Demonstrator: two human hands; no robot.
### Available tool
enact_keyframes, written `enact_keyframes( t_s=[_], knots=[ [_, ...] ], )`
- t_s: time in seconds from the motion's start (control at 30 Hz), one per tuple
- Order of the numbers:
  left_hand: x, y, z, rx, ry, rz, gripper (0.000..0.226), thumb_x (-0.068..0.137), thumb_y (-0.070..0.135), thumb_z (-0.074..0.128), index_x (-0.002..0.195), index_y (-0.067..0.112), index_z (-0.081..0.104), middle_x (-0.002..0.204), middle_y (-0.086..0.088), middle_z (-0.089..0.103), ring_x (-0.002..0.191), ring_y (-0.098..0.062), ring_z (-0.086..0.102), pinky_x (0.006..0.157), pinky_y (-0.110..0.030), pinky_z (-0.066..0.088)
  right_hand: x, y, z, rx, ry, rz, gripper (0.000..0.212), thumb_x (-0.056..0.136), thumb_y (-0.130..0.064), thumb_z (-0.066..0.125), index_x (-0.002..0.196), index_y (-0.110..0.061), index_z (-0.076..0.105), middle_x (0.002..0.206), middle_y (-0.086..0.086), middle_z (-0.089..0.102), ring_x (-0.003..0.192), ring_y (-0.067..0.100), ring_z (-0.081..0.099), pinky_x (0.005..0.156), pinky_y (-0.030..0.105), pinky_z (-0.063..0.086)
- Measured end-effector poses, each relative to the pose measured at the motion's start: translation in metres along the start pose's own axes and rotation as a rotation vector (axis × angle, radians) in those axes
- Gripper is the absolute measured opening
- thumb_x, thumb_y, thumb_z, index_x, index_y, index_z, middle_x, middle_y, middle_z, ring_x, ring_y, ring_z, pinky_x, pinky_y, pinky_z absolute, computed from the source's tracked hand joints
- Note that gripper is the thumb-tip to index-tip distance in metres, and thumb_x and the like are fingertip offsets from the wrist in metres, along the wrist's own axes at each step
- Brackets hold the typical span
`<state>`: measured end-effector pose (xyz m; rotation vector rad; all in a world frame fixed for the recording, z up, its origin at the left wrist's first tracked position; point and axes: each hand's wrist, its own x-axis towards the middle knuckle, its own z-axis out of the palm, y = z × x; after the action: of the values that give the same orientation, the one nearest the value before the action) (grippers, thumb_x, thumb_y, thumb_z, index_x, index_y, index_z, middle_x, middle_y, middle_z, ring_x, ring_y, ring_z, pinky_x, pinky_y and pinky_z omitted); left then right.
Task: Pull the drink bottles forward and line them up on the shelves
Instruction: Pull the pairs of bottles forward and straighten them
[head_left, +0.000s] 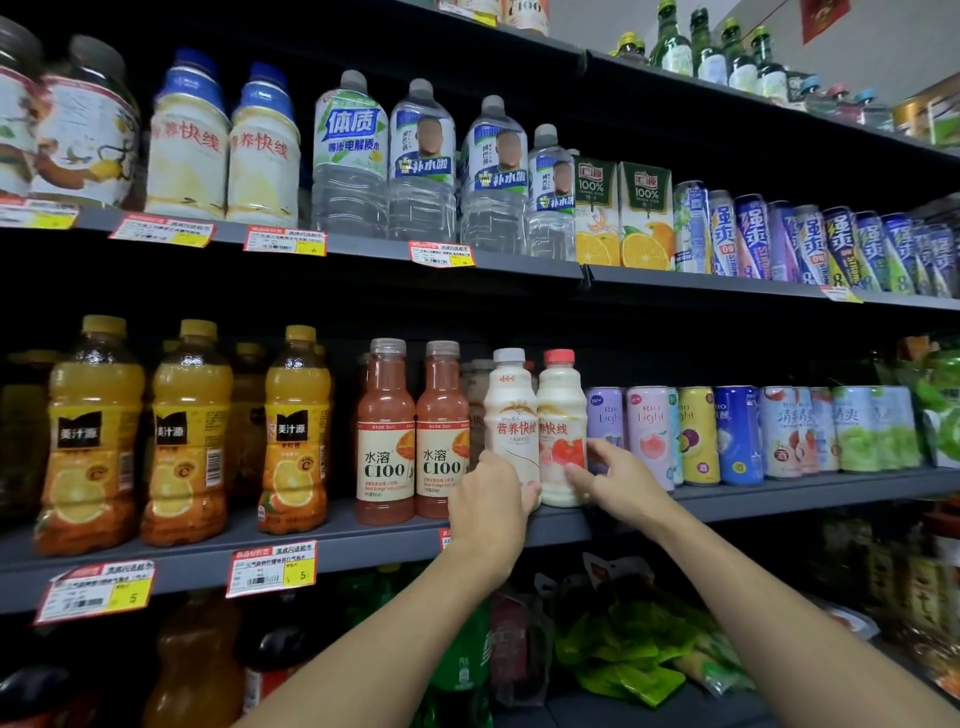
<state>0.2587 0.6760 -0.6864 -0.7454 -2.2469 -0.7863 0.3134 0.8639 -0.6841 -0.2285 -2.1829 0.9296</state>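
Risk: left hand grips white-capped milk bottle, right hand grips red-capped bottle; both at shelf lip, overpull could tip them.

On the middle shelf two milky bottles stand upright and touch each other at the near edge: the white-capped bottle on the left, with red letters on its label, and the red-capped bottle on the right, with strawberries on its label. The left hand grips the white-capped bottle at its base, and the right hand holds the red-capped bottle low on its right side. To their left stand two pink-orange C100 bottles side by side, and further left three orange juice bottles with yellow caps, all upright near the edge.
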Motion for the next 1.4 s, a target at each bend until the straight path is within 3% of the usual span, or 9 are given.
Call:
enact_keyframes(
  t_s=[0.1,0.23,0.37,0.57,0.7,0.93,1.07,1.4],
  knots=[
    [0.002,-0.005,-0.001,0.013,-0.060,0.014,0.063,0.081,0.057,0.072,0.113,0.007,0.049,0.108,-0.009,0.065,0.098,-0.030,0.065,0.069,-0.034,0.041,-0.008,0.003,-0.001,-0.061,-0.039,-0.022,0.069,0.066,-0.055,0.088,0.125,-0.037,0.058,0.109,-0.027,0.066,0.098,-0.014,0.061,0.071,0.004,0.045],
    [0.004,-0.005,-0.001,0.003,-0.082,0.001,0.062,0.079,0.048,0.078,0.114,0.007,0.047,0.110,-0.010,0.065,0.099,-0.029,0.065,0.068,-0.032,0.040,-0.004,0.008,-0.002,-0.117,-0.072,-0.021,0.079,0.062,-0.048,0.094,0.129,-0.024,0.061,0.108,-0.022,0.069,0.091,-0.016,0.062,0.069,0.002,0.045],
    [0.005,-0.002,0.000,-0.003,-0.070,0.015,0.059,0.078,0.045,0.080,0.113,0.006,0.052,0.108,-0.011,0.066,0.097,-0.029,0.066,0.066,-0.031,0.040,-0.001,0.012,-0.002,-0.151,-0.069,-0.018,0.078,0.069,-0.047,0.090,0.133,-0.027,0.050,0.106,-0.021,0.063,0.094,-0.009,0.059,0.075,0.009,0.044],
    [0.004,-0.004,0.001,-0.016,-0.043,0.052,0.051,0.082,0.045,0.076,0.109,0.007,0.055,0.104,-0.011,0.067,0.093,-0.029,0.065,0.066,-0.030,0.038,0.006,0.018,-0.005,-0.110,-0.166,-0.028,0.068,0.079,-0.034,0.086,0.137,-0.022,0.051,0.119,-0.017,0.064,0.103,-0.007,0.061,0.091,0.016,0.049],
    [0.004,-0.005,-0.001,-0.016,-0.046,0.086,0.044,0.084,0.044,0.074,0.104,0.008,0.056,0.102,-0.011,0.066,0.092,-0.030,0.065,0.067,-0.030,0.039,0.009,0.022,-0.005,-0.095,-0.214,-0.029,0.059,0.081,-0.032,0.084,0.131,-0.028,0.052,0.124,-0.018,0.064,0.114,0.000,0.063,0.107,0.035,0.049],
    [0.006,-0.005,0.000,-0.021,-0.044,0.070,0.044,0.082,0.044,0.076,0.100,0.010,0.057,0.099,-0.009,0.066,0.090,-0.029,0.065,0.065,-0.030,0.040,0.010,0.021,-0.005,-0.151,-0.236,-0.014,0.050,0.074,-0.051,0.077,0.115,-0.046,0.049,0.120,-0.021,0.065,0.112,-0.001,0.063,0.106,0.036,0.049],
    [0.008,-0.005,0.002,-0.015,-0.053,0.065,0.045,0.082,0.045,0.076,0.101,0.009,0.057,0.100,-0.009,0.065,0.090,-0.029,0.065,0.065,-0.030,0.041,0.005,0.020,-0.004,-0.143,-0.207,-0.012,0.067,0.066,-0.061,0.073,0.125,-0.042,0.049,0.125,-0.018,0.065,0.114,0.002,0.063,0.106,0.035,0.049],
    [0.012,-0.004,0.001,-0.050,-0.100,0.026,0.050,0.080,0.044,0.078,0.105,0.009,0.053,0.102,-0.008,0.065,0.092,-0.028,0.065,0.065,-0.031,0.040,0.010,0.016,-0.008,-0.091,-0.284,0.060,0.056,0.087,-0.032,0.076,0.136,-0.029,0.051,0.131,-0.012,0.064,0.119,0.007,0.061,0.111,0.040,0.046]
  ],
)
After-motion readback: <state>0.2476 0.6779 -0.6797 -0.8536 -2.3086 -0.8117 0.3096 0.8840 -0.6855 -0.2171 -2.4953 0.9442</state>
